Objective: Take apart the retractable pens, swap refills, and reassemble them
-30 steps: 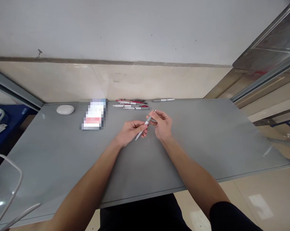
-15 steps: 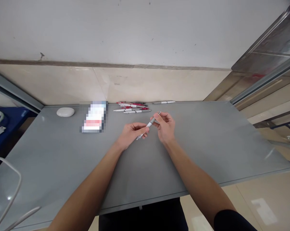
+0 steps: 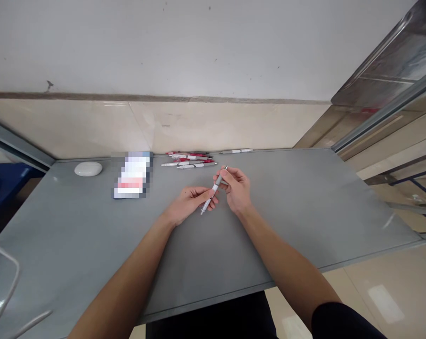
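Between both hands, above the grey table (image 3: pixel 269 212), is a pen (image 3: pixel 214 188) with a white barrel and a grey grip. It is tilted, its metal tip pointing away to the upper right. My left hand (image 3: pixel 189 202) pinches the white barrel, and the clear clip end sticks out below the fingers. With thumb and fingers my right hand (image 3: pixel 237 189) grips the grey section near the tip. Beyond the hands lies a pile of red and white pens (image 3: pixel 189 159). A single white and grey pen (image 3: pixel 236 151) lies by the wall, right of the pile.
A phone with a blurred screen (image 3: pixel 131 176) lies left of the pens. Farther left sits a white oval object (image 3: pixel 88 169). A white cable (image 3: pixel 13 282) curves over the table's left front. The tiled wall (image 3: pixel 213 125) borders the table's back edge.
The pen has turned a little steeper in the hands, and more of its clip end shows below my left hand. The whole view has shifted slightly.
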`<state>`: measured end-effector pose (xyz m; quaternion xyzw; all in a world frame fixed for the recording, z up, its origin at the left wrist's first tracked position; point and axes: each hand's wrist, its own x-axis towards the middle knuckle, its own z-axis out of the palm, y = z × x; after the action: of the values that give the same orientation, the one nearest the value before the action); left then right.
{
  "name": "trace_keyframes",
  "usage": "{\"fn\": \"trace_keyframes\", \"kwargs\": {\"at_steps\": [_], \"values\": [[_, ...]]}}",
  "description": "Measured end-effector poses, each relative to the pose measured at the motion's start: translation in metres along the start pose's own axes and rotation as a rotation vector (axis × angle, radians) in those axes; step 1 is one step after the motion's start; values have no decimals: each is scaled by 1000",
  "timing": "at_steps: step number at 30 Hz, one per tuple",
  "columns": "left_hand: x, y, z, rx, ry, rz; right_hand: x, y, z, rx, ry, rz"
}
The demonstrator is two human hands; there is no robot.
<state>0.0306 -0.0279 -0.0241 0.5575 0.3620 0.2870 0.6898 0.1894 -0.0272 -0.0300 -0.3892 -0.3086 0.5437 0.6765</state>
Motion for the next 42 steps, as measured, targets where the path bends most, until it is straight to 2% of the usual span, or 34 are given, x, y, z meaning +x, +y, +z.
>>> {"fn": "trace_keyframes", "kwargs": {"at_steps": [4,8,11,16,18,22,28,32,38,42], "values": [[2,0,0,131,140,73,0,-1,0,-14,45,-47],[3,-2,-1,197,164,93,-1,-2,1,-33,63,-53],[3,-2,-2,184,139,83,-1,-1,1,-29,60,-39],[-1,4,-4,143,-26,66,1,0,-2,26,-22,40],[-2,6,-4,150,-58,36,2,1,-2,39,-34,49],[0,1,-4,120,10,12,2,0,-1,2,-15,8],[3,-2,-3,199,178,78,3,0,0,-21,40,-41],[2,-1,-3,144,148,90,3,0,-2,-5,42,1],[1,-3,-2,-75,8,5,3,0,-5,111,-10,70],[2,-2,-1,7,47,32,4,0,-4,89,17,34]]}}
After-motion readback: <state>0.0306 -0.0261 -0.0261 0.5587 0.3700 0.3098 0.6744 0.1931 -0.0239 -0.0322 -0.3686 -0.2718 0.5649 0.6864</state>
